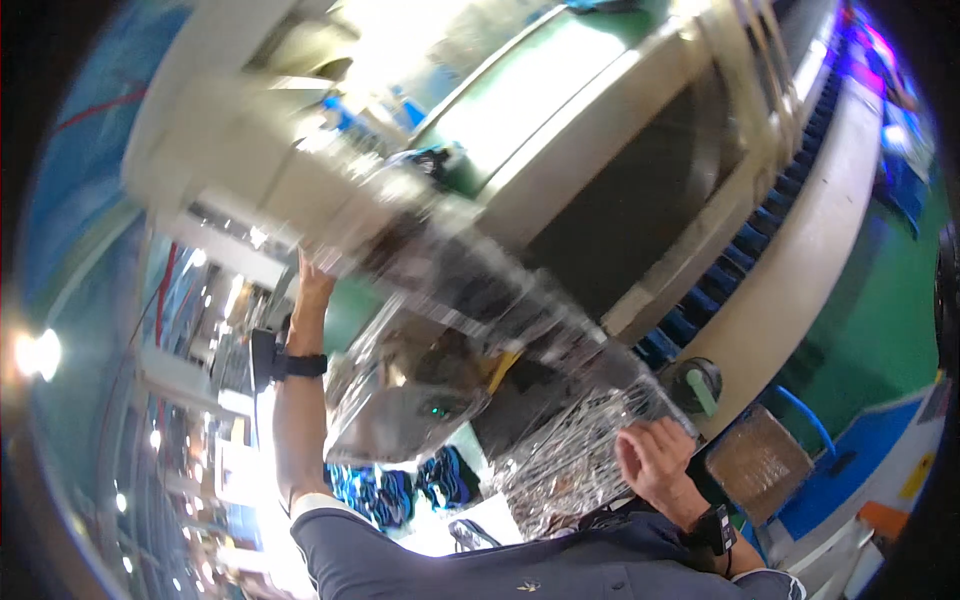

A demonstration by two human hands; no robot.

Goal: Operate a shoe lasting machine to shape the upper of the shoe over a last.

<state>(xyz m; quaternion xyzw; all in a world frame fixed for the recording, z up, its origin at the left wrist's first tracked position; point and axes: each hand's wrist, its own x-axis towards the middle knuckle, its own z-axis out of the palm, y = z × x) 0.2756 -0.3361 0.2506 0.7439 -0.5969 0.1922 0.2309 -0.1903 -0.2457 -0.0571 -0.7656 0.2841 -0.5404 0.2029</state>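
My left hand (pixel 316 272) is raised at the left, by the lower edge of a pale, blurred boxy part (pixel 240 150). Its fingers are mostly hidden and smeared. From there a long blurred strip of clear plastic (pixel 520 300) slants down to the right. My right hand (pixel 655 458) is lower right, fingers curled in at the strip's end; what is inside them is hidden. Crinkled clear plastic film (pixel 570 465) lies beside this hand. A large clear plastic bag (pixel 400 400) with a dark inside bulges between my arms.
Blue-and-black patterned shoes (pixel 380 493) are below the bag. A conveyor with a dark belt (pixel 630 190) runs beyond, beside a row of blue rollers (pixel 715 280). A round green-handled knob (pixel 697 385) and a brown box (pixel 760 465) stand near my right hand.
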